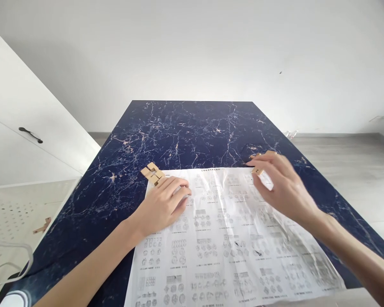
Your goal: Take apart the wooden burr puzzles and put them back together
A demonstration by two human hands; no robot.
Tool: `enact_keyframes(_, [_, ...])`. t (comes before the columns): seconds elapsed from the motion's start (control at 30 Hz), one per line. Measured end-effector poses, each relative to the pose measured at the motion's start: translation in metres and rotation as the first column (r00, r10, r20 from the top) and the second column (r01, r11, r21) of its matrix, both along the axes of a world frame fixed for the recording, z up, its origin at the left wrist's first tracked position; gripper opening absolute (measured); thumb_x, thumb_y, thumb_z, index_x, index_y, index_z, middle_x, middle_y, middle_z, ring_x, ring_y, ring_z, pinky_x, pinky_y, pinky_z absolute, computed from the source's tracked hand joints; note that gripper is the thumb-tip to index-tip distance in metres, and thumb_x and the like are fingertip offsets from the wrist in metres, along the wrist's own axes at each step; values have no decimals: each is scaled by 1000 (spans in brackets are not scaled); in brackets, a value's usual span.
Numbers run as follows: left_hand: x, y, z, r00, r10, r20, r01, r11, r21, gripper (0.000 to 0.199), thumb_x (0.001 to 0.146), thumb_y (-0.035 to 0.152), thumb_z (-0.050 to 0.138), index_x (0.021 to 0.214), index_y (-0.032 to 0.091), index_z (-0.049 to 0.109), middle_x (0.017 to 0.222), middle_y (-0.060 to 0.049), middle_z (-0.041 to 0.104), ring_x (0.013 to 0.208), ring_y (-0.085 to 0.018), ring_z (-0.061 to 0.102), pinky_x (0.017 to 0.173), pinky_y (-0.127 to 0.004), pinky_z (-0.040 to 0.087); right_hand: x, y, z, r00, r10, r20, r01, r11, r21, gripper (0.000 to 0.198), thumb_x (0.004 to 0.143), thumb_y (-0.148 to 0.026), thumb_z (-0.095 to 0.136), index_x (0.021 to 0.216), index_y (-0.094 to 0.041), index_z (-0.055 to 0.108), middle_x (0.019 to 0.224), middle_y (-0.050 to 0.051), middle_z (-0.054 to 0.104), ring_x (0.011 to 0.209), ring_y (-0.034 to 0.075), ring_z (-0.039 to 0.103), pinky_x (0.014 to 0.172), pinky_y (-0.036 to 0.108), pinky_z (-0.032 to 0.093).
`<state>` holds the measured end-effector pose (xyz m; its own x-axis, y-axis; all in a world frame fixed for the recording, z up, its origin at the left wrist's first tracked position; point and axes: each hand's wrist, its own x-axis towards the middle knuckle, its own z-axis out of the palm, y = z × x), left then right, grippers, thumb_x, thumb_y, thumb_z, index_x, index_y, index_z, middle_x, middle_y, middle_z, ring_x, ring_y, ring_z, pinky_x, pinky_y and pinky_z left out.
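Note:
My left hand (164, 204) rests on the upper left of a creased, printed instruction sheet (217, 221), its fingers loosely bent and holding nothing. Just beyond its knuckles, at the sheet's corner, lie interlocked wooden puzzle pieces (152, 173). My right hand (283, 183) is over the sheet's upper right edge. Between its thumb and fingers is a small notched wooden puzzle piece (257, 171) with a dark "2" on it. Other wooden pieces (270, 152) show behind the right hand, partly hidden by its fingers.
The dark blue marbled table (192, 132) reaches toward a white wall. At left stand a white cabinet (51, 128) and a perforated white surface holding a wooden piece (42, 226). A white round object (15, 299) is at the lower left.

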<state>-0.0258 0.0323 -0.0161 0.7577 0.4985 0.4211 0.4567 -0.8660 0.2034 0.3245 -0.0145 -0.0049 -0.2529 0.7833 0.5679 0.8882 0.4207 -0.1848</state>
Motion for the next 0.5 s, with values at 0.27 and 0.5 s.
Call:
enact_keyframes(0.27, [5, -8, -7, 997, 73, -14, -72, 997, 28, 19, 109, 16, 48, 102, 18, 66, 95, -4, 74, 73, -17, 70, 65, -32, 53, 53, -2, 3, 913, -408, 23, 408, 908, -94, 33, 106, -45, 61, 130, -23, 67, 132, 23, 66, 112, 43, 71, 79, 51, 57])
enact_keyframes(0.5, [0, -5, -15, 978, 209, 1, -209, 978, 11, 17, 106, 17, 50, 102, 19, 66, 80, 0, 77, 64, -16, 72, 61, -31, 52, 59, 2, -4, 920, -383, 81, 392, 905, -166, 32, 109, -51, 55, 109, -24, 71, 113, 14, 78, 87, 29, 74, 63, 37, 49])
